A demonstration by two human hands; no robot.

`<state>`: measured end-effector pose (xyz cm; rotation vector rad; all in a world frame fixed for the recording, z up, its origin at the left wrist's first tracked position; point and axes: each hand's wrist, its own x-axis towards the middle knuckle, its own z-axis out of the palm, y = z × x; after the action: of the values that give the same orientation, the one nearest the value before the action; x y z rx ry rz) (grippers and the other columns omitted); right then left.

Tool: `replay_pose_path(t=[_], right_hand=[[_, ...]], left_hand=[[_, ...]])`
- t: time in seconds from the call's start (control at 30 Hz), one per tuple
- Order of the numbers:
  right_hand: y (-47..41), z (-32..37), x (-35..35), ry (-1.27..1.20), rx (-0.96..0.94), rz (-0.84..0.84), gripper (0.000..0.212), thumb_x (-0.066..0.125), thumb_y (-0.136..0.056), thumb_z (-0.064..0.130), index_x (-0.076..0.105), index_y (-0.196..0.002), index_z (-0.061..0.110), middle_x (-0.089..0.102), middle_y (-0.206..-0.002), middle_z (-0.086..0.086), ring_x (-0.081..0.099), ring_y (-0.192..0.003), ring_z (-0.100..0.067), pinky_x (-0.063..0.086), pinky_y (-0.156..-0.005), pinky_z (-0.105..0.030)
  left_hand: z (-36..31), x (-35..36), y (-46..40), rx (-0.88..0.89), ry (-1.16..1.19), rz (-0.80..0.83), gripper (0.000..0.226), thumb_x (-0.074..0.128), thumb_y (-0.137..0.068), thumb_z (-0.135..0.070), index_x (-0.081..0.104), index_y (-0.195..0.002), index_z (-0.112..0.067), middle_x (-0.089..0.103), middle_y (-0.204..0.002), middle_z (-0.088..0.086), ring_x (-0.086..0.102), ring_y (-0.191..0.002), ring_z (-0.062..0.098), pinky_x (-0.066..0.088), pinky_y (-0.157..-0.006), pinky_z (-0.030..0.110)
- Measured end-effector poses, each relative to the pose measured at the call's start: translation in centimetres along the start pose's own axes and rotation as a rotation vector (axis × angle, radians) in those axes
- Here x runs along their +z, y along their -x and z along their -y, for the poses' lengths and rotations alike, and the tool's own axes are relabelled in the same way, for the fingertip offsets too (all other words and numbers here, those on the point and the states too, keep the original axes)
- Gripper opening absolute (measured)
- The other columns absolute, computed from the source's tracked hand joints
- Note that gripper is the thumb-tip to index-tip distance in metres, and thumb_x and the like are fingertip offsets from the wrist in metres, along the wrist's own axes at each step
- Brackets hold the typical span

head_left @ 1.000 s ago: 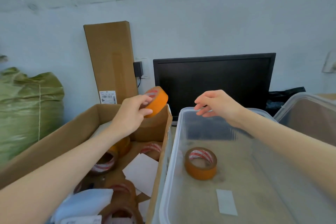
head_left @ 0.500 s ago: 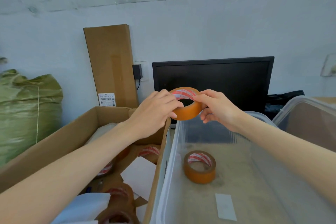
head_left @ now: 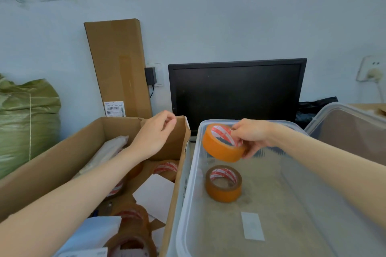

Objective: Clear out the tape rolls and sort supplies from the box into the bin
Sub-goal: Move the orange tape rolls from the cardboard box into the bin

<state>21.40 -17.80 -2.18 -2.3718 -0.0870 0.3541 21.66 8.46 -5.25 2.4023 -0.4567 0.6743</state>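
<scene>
My right hand grips an orange tape roll tilted above the clear plastic bin, near its far left corner. A second, browner tape roll lies flat on the bin's floor just below it. My left hand hovers over the cardboard box with loosely curled fingers and holds nothing. Inside the box lie several more tape rolls, white papers and a wrapped white packet.
A black monitor stands against the wall behind the bin. A tall flat carton leans on the wall behind the box. A green woven sack sits at the left. Another clear bin stands at the right. A white label lies on the bin's floor.
The orange roll passed from my left hand to my right hand, which has carried it rightward and down over the bin. My left hand let go and stays over the box.
</scene>
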Motion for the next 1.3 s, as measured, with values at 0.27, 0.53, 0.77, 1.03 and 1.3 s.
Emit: replay_pose_path(t=[0.27,0.53,0.77,1.03,1.3], right_hand=[[-2.0,-3.3,3.7,0.345,0.102,0.031,0.024,0.048,-0.097,0.009,0.055,-0.12,0.006,0.062,-0.11,-0.014,0.07,-0.09,-0.028,0.061,-0.067,-0.035],[-2.2,-4.4,4.0,0.116,0.139,0.046,0.03,0.053,-0.096,0.009,0.055,-0.126,0.003,0.06,-0.107,-0.01,0.064,-0.091,-0.023,0.06,-0.078,-0.038],[-2.4,-2.7,4.4,0.141,0.255,0.15,0.046,0.056,-0.093,0.002,0.046,-0.136,0.01,0.05,-0.134,-0.014,0.059,-0.113,-0.034,0.059,-0.08,-0.042],[-1.3,-0.8,4.2,0.163,0.262,0.217,0.05,0.057,-0.093,0.006,0.042,-0.14,0.014,0.049,-0.137,-0.014,0.063,-0.1,-0.029,0.058,-0.081,-0.038],[0.8,3.4,1.8,0.152,-0.151,-0.131,0.017,0.055,-0.095,0.015,0.064,-0.108,0.012,0.068,-0.088,-0.001,0.068,-0.082,-0.013,0.055,-0.069,-0.022]], left_hand=[[1.9,0.6,0.5,-0.145,0.028,0.02,0.013,0.043,-0.1,-0.028,0.054,-0.105,-0.024,0.06,-0.101,-0.005,0.056,-0.093,0.008,0.04,-0.074,0.013],[3.3,0.8,1.2,-0.134,-0.044,0.072,0.014,0.044,-0.099,-0.026,0.057,-0.105,-0.023,0.059,-0.099,-0.006,0.055,-0.091,0.007,0.04,-0.071,0.011],[3.7,1.7,1.1,-0.134,-0.122,0.13,0.014,0.046,-0.099,-0.021,0.057,-0.107,-0.02,0.058,-0.103,-0.004,0.056,-0.095,0.011,0.045,-0.078,0.019],[6.7,3.3,1.5,-0.333,-0.332,0.419,0.024,0.044,-0.099,-0.02,0.055,-0.119,-0.012,0.061,-0.114,0.008,0.06,-0.097,0.02,0.052,-0.084,0.031],[7.9,5.8,2.5,-0.447,-0.6,0.634,0.021,0.052,-0.095,-0.013,0.059,-0.113,-0.01,0.061,-0.107,0.009,0.063,-0.093,0.021,0.055,-0.08,0.03]])
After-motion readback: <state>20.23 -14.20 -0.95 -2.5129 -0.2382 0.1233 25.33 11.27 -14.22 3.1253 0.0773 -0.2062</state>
